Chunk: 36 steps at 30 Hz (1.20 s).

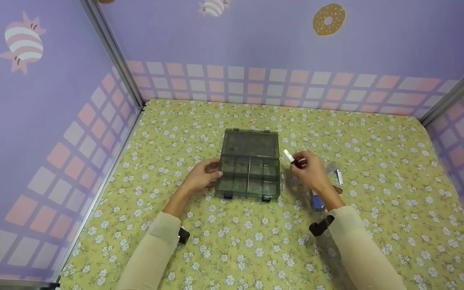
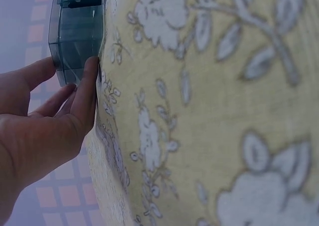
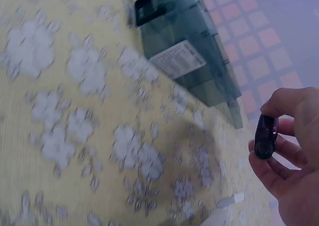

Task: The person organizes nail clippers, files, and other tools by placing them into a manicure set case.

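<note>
A translucent dark-grey compartment box [image 1: 249, 177] lies on the flowered cloth with its lid [image 1: 251, 144] folded back, and dividers part its inside. At the box's left side, my left hand [image 1: 203, 176] grips the wall, thumb near the rim. The left wrist view shows the thumb and fingers of this hand [image 2: 55, 121] on opposite sides of the box's corner. Just right of the box, my right hand [image 1: 310, 171] pinches a small stick [image 1: 288, 156] with a white front and a dark end. Its dark rounded end [image 3: 265, 136] faces the right wrist camera.
Beside my right forearm lie a silvery nail clipper [image 1: 339, 177], a brown piece [image 1: 338, 189] and a blue object [image 1: 317, 202], partly covered by the arm. A white label [image 3: 178, 59] is on the box's side. Purple patterned walls [image 1: 256, 44] enclose the table's back and sides.
</note>
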Available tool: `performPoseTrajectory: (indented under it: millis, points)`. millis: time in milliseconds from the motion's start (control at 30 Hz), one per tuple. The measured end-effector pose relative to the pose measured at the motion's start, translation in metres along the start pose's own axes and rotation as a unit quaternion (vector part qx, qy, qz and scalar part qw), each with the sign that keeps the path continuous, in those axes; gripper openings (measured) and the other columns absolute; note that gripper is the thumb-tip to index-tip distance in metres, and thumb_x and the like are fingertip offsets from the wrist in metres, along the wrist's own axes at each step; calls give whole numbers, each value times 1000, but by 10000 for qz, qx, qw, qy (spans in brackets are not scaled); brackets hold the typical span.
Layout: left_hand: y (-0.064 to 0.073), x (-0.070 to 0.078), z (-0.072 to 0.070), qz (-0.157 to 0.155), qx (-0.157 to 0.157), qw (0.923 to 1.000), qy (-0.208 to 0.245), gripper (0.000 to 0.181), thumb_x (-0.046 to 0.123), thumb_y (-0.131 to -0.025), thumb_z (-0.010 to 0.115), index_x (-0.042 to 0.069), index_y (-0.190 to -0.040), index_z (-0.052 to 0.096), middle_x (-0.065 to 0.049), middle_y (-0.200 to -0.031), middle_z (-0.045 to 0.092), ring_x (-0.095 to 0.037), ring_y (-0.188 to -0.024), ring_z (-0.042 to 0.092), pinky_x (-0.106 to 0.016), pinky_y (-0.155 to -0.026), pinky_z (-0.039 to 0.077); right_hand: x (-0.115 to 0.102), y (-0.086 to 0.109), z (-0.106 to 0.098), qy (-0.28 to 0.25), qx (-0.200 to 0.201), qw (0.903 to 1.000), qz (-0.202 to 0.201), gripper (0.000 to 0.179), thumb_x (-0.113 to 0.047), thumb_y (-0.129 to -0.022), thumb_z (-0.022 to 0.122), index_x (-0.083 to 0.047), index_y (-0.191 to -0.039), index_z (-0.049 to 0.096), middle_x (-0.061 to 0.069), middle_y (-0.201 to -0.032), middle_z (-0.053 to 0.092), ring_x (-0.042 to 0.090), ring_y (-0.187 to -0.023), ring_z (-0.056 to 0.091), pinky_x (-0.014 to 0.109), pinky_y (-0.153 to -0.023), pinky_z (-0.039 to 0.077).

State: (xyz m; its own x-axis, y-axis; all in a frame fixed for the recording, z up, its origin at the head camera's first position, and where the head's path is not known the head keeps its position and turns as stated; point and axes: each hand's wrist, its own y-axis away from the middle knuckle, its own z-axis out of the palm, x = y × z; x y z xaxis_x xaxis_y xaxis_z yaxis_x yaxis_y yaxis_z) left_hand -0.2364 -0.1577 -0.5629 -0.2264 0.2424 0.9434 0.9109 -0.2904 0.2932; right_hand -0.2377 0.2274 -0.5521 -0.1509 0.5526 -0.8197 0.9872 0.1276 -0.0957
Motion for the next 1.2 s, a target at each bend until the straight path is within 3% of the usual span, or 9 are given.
performPoseTrajectory:
  millis: [233, 400, 700, 967, 1200]
  points:
    - [-2, 1, 4, -22, 196, 9997, -126, 57, 12, -108, 64, 6, -161, 45, -17, -152, 55, -32, -132, 60, -48, -98, 57, -18, -11, 14, -138, -249, 9992, -273, 24, -5, -100, 72, 1, -123, 70, 17, -113, 69, 30, -100, 69, 45, -84, 58]
    - [-3, 2, 6, -8, 219, 9997, 99, 55, 9, -108, 63, 5, -160, 46, -17, -152, 55, -32, -131, 61, -48, -98, 57, -30, -17, 29, 114, -432, 9974, -573, 23, -4, -99, 73, 0, -121, 71, 15, -111, 70, 29, -99, 67, 47, -85, 55]
    - [-5, 3, 9, -96, 167, 9988, 450, 54, 6, -108, 61, 4, -159, 45, -18, -154, 53, -33, -131, 60, -48, -96, 57, -49, -30, 61, 98, -547, 9945, -885, 23, -8, -98, 77, -2, -120, 72, 11, -107, 72, 24, -92, 68, 43, -80, 56]
    - [-3, 2, 12, 179, 415, 9985, -297, 53, 10, -108, 63, 5, -158, 47, -15, -153, 55, -31, -139, 55, -49, -103, 53, -64, -37, 91, 131, -759, 9912, -1075, 20, -9, -99, 76, -6, -119, 74, 7, -107, 73, 20, -92, 69, 42, -81, 58]
    - [-4, 1, 12, 242, 392, 9984, -338, 52, 8, -108, 62, 4, -158, 47, -17, -152, 56, -31, -140, 55, -48, -105, 52, -69, -40, 113, 381, -856, 9880, -1231, 20, -11, -100, 76, -7, -119, 74, 5, -108, 71, 17, -91, 67, 39, -80, 57]
